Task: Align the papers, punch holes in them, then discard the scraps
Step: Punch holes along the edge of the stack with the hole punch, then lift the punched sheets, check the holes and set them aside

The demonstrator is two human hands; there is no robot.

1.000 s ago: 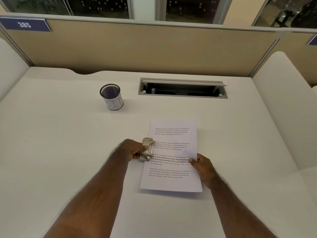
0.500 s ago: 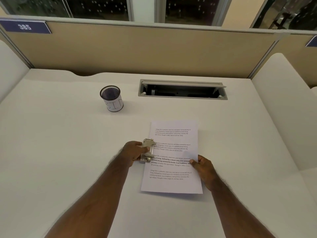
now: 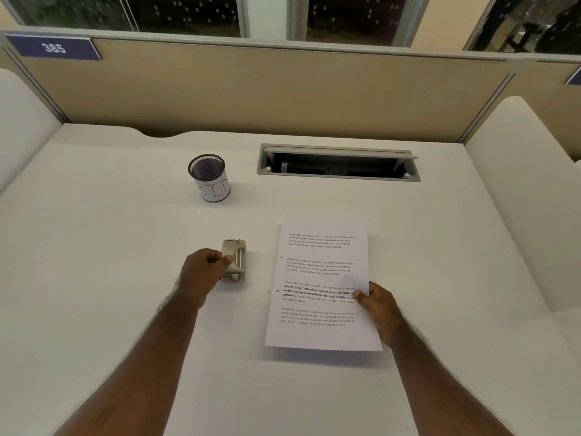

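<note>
A stack of printed white papers (image 3: 323, 278) lies on the white desk (image 3: 94, 278), slightly lifted at its near edge. Two small punched holes show along its left margin. My right hand (image 3: 379, 306) pinches the stack's right edge. A small metal hole punch (image 3: 235, 261) sits on the desk a short way left of the papers, apart from them. My left hand (image 3: 204, 269) grips the punch from its left side. A black mesh cup with a white label reading BIN (image 3: 210, 177) stands farther back on the left.
An open cable tray slot (image 3: 338, 163) is set into the desk behind the papers. Tan partition walls (image 3: 283, 89) close the back, and white side panels (image 3: 518, 184) rise at left and right.
My left hand has pulled the hole punch off the papers' left edge and moved it leftwards onto the bare desk. Two holes now show in the margin. My right hand stays on the papers.
</note>
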